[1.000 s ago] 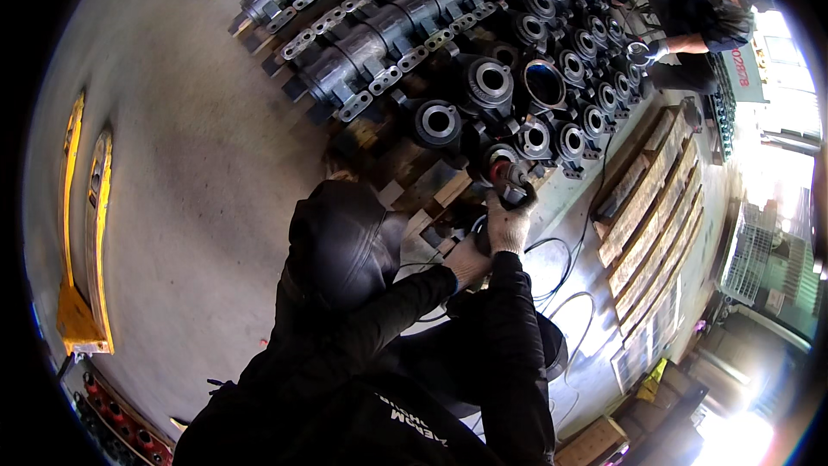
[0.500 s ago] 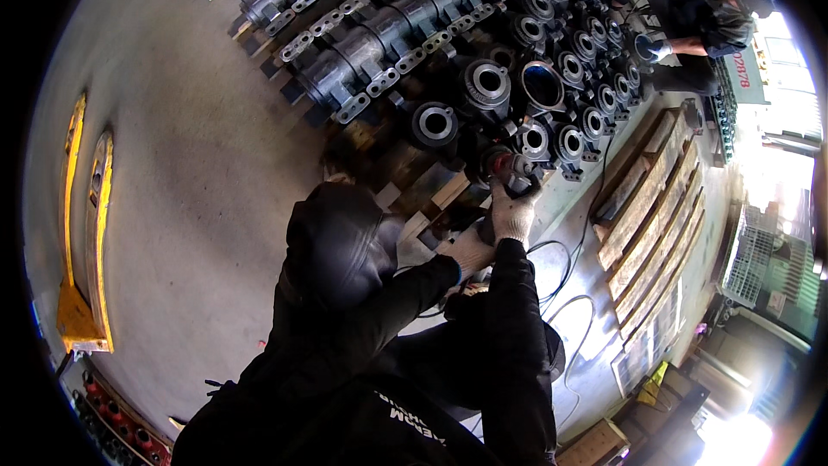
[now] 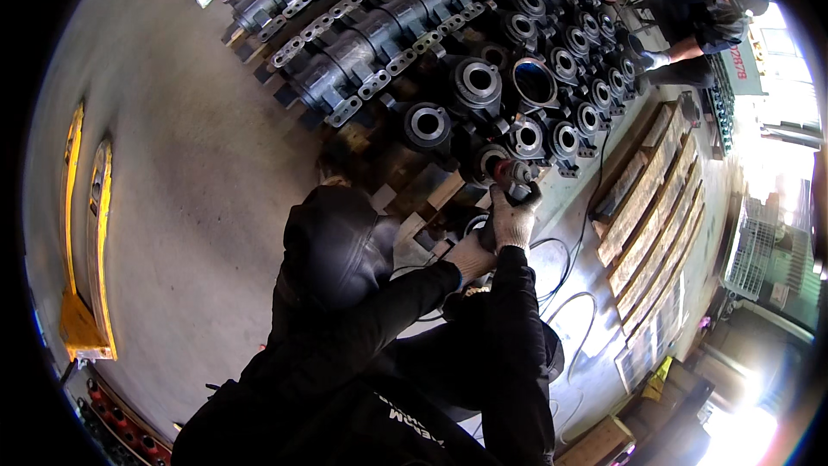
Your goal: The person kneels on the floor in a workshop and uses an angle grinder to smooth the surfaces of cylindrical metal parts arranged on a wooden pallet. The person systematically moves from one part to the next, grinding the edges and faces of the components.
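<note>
Both my hands wear pale knitted gloves and are closed round a hand-held power tool with a red and metallic head. My right hand grips it near the head, thumb and fingers wrapped over. Behind and to the left, my left hand holds its dark rear end, which the gloves mostly hide. The head is at the right edge of a dark metal part with a round bore; whether they touch I cannot tell. Left of that stands another ringed part.
Several similar castings crowd the area ahead, beside long track-like assemblies. A wooden pallet lies right, with black cable near it. Yellow pallet-jack forks lie far left. Another person's gloved hand works at the far right.
The tool's head has shifted slightly right and nearer, so more of the bored part's ring shows. Both hands keep their grip. The whole view has shifted a little.
</note>
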### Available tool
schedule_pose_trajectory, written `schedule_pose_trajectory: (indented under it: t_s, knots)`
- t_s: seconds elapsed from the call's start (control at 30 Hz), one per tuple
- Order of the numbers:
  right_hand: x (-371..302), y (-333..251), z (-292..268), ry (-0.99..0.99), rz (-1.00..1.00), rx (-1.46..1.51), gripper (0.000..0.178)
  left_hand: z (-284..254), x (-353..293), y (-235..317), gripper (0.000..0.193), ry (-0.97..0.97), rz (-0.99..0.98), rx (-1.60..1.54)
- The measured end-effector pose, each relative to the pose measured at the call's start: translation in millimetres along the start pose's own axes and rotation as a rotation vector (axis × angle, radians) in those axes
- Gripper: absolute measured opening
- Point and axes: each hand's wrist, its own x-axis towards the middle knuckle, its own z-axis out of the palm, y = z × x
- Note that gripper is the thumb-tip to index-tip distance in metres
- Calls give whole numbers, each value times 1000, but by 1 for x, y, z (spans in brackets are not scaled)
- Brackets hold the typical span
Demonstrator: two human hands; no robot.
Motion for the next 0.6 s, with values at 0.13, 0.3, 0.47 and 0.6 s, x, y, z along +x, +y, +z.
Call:
schedule_pose_trajectory:
  t_s: [0.13, 0.3, 0.47, 0.6]
  knots:
    - [2, 17, 2, 41, 20, 14, 82, 15, 14, -35, 71, -4, 12, -50]
    - [-12, 14, 1, -6, -1, 60, 85, 28, 25, -70, 79, -17, 53, -31]
    - [3, 10, 3, 36, -11, 70, 87, 2, 3, -10, 94, 35, -98, 149]
    - [-17, 8, 3, 32, 10, -10, 87, 4, -7, -26, 88, -5, 6, 14]
